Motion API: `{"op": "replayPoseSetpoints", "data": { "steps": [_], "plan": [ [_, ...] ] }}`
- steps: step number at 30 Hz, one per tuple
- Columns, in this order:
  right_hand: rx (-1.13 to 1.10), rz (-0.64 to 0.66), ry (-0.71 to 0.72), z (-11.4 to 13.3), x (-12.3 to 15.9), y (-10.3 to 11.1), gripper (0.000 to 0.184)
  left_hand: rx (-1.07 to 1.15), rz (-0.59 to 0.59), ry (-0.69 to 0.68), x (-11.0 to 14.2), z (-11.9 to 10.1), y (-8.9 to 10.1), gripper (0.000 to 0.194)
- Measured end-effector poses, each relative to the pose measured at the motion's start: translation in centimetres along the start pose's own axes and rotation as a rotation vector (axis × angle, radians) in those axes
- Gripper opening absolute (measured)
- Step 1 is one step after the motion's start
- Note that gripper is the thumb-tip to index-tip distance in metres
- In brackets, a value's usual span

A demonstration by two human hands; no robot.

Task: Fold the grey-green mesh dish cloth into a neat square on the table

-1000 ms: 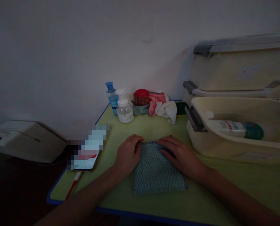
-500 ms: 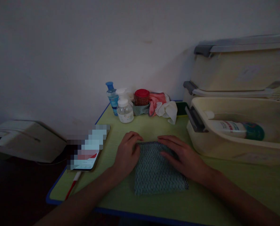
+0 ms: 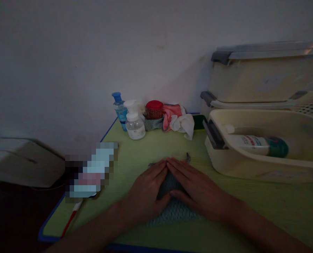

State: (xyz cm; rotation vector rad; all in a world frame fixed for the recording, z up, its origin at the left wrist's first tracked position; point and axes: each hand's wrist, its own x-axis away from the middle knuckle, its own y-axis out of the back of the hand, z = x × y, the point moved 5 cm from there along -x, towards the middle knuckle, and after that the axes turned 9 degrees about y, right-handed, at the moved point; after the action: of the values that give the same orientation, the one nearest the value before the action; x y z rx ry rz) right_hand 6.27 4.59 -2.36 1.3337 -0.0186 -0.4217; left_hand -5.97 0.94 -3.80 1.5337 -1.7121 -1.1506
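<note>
A folded teal knitted cloth [image 3: 176, 214] lies on the green table [image 3: 151, 147], near its front edge. My left hand [image 3: 148, 191] and my right hand [image 3: 193, 188] both lie flat on top of it, fingers stretched out and pressed together. The fingertips of the two hands meet at the cloth's far edge. Most of the cloth is hidden under the hands.
A phone [image 3: 90, 174] lies at the table's left edge, a red-and-white pen [image 3: 71, 218] in front of it. Bottles [image 3: 134, 123], a red-lidded jar [image 3: 154, 109] and crumpled cloths [image 3: 181, 121] stand at the back. Stacked cream plastic bins [image 3: 264, 147] fill the right side.
Both hands slid from the cloth's far corners toward each other and now meet over its middle. The view shifted slightly, so the cloth sits lower in the frame.
</note>
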Motion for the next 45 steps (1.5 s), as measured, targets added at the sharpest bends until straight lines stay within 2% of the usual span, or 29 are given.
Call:
{"op": "replayPoseSetpoints", "data": {
  "steps": [10,24,31,39,45],
  "plan": [
    [0.09,0.044,0.029,0.1,0.3,-0.8,0.074,-0.176,0.048,-0.08,0.9,0.0,-0.8,0.068],
    [0.202,0.003,0.067,0.0,0.4,-1.3,0.078,-0.176,0.118,-0.071,0.8,0.2,-1.2,0.072],
    [0.188,0.069,-0.011,-1.6,-0.4,-1.3,0.079,-0.224,0.158,-0.054,-1.3,0.2,-0.7,0.073],
    [0.173,0.059,-0.108,-4.9,-1.6,-0.5,0.084,-0.266,0.15,-0.151,-5.7,1.1,-0.5,0.071],
    [0.161,0.047,-0.131,-5.0,-1.4,-0.2,0.082,-0.272,0.114,-0.185,-6.0,1.4,-0.8,0.071]
  ]
}}
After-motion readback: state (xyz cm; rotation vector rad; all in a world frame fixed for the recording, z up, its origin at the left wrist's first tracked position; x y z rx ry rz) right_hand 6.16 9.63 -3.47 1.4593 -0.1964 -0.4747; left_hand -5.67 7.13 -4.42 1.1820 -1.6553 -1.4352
